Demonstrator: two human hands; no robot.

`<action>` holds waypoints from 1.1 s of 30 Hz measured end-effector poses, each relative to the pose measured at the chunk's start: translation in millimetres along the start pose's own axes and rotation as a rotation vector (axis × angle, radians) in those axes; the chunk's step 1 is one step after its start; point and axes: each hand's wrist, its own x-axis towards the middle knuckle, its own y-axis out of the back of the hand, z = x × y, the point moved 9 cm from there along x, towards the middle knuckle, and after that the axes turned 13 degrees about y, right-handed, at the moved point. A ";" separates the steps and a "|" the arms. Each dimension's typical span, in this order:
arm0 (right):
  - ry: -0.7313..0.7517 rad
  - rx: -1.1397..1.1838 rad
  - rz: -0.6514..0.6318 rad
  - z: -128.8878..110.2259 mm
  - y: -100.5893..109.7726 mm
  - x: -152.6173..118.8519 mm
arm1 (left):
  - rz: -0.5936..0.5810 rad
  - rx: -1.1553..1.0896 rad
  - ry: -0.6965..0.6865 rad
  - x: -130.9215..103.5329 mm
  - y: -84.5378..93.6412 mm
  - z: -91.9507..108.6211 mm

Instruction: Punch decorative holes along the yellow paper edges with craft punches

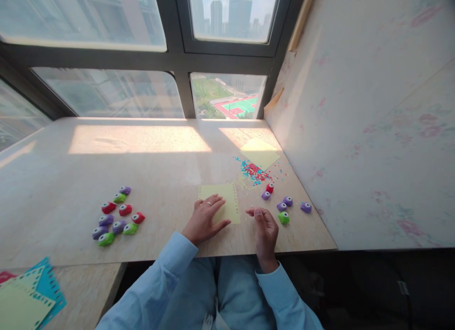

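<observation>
A pale yellow sheet with small holes punched along its side edges lies on the table. My left hand rests flat on it, fingers spread, a ring on one finger. Just right of the sheet, my right hand is raised with thumb and index finger pinched together; anything between them is too small to make out. Beyond it are a purple punch, a red punch and a green punch, with more purple ones beside them.
Red and blue paper bits are scattered before another yellow sheet. Several coloured punches stand in a group at the left. Punched yellow and blue sheets lie at the lower left. A wall bounds the table's right side.
</observation>
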 end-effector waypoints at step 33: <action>0.200 -0.765 -0.143 13.7 95.8 24.5 | 0.098 0.033 -0.099 -9.7 -9.3 -5.1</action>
